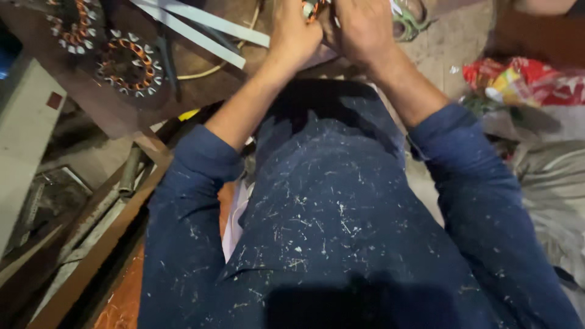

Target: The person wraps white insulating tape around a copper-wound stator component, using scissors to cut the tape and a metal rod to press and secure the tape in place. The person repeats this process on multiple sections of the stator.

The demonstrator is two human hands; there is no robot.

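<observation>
A small wound stator (312, 7) sits at the far edge of the brown surface (201, 79), held between the two hands. Only a sliver of it shows at the top of the view: orange-copper wire loops with pale insulating pieces tucked between them. The left hand (294, 33) closes on its left side, and the right hand (362, 30) wraps over its right side and covers most of it. Its overall shape is probably a ring, though too little is visible to be sure.
</observation>
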